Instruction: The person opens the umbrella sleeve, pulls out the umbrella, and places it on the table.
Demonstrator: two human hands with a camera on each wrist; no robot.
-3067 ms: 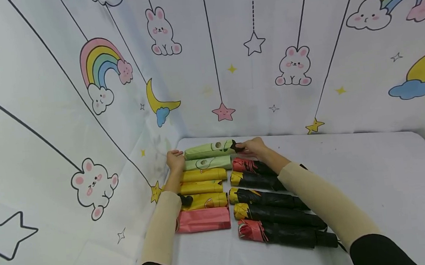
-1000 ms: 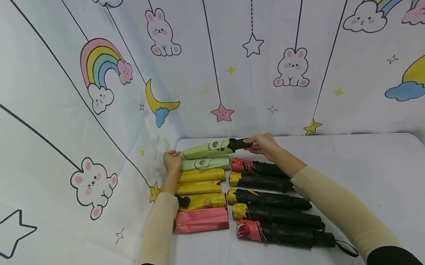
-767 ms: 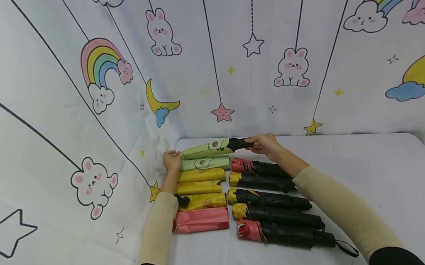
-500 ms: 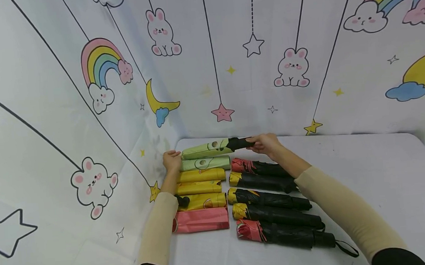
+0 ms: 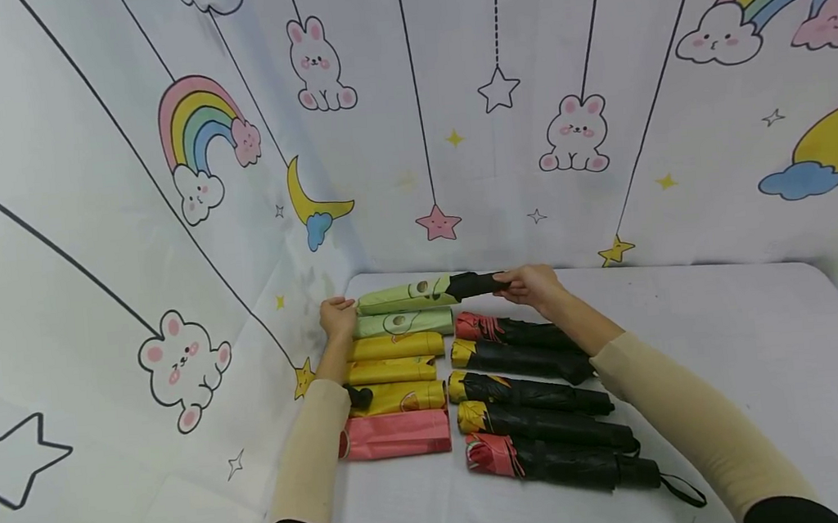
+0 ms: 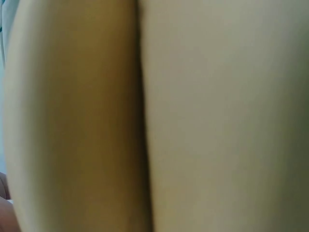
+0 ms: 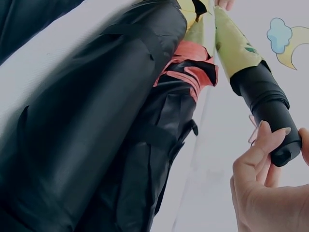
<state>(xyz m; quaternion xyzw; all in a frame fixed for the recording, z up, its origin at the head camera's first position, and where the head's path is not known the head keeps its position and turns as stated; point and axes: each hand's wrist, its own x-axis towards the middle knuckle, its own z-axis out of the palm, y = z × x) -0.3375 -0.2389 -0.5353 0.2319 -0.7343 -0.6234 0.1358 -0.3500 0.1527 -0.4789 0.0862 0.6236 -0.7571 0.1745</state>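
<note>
In the head view, my left hand (image 5: 338,317) grips the left end of a green avocado-print umbrella sleeve (image 5: 403,297) at the back of the table. Out of the sleeve's right end sticks a black folded umbrella (image 5: 474,284). My right hand (image 5: 535,287) pinches its black tip; in the right wrist view the fingers (image 7: 263,145) and thumb hold that end. The part of the umbrella inside the sleeve is hidden. Sleeve and forearm fabric fill the left wrist view, so the left fingers barely show there.
Below lie another green sleeve (image 5: 405,322), several yellow sleeves (image 5: 399,346) and a red sleeve (image 5: 399,434) in a column. To their right, several black folded umbrellas (image 5: 543,428) with red or yellow ends lie in a row. A white patterned curtain (image 5: 379,133) hangs behind the white table (image 5: 729,352).
My right hand has moved right, and more of the black umbrella shows beyond the green sleeve. My left hand, at the sleeve's left end, has shifted slightly left.
</note>
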